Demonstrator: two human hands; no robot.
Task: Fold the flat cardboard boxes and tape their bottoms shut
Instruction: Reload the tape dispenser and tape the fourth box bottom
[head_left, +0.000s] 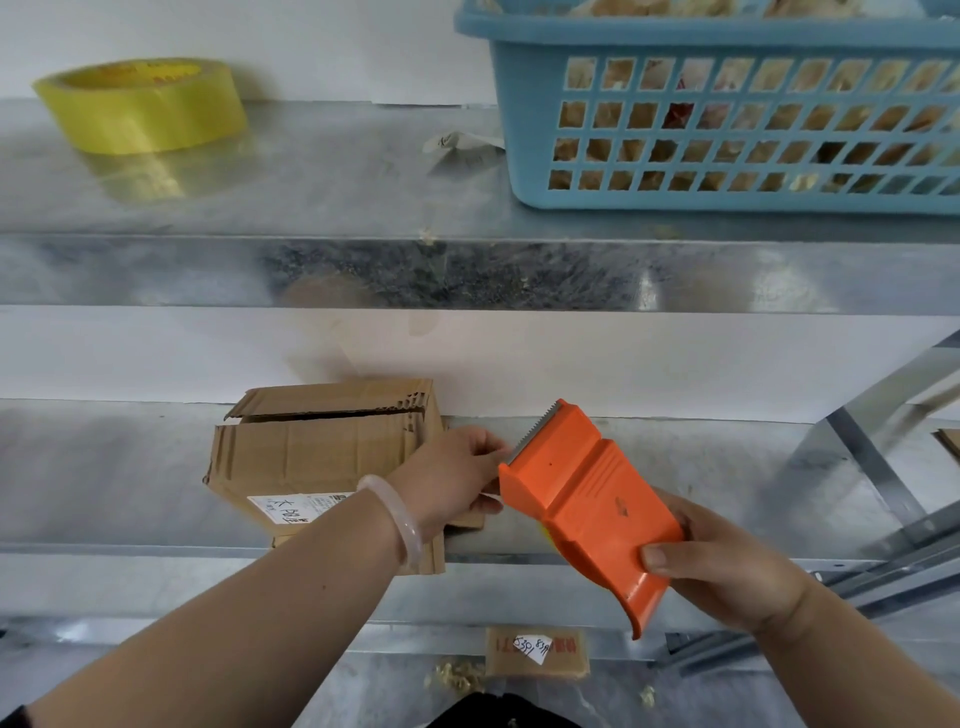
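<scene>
An orange tape dispenser with a toothed blade at its upper end is gripped at its lower end by my right hand. My left hand, with a pale bangle on the wrist, pinches the clear tape end just under the blade. Behind my left hand a stack of flat cardboard boxes lies on the metal shelf; a white label with handwriting is stuck on its front.
A yellow tape roll stands on the upper shelf at the left. A blue plastic basket full of tan material fills the upper right, a paper scrap beside it. A small labelled cardboard piece lies below. Metal frame bars run at the right.
</scene>
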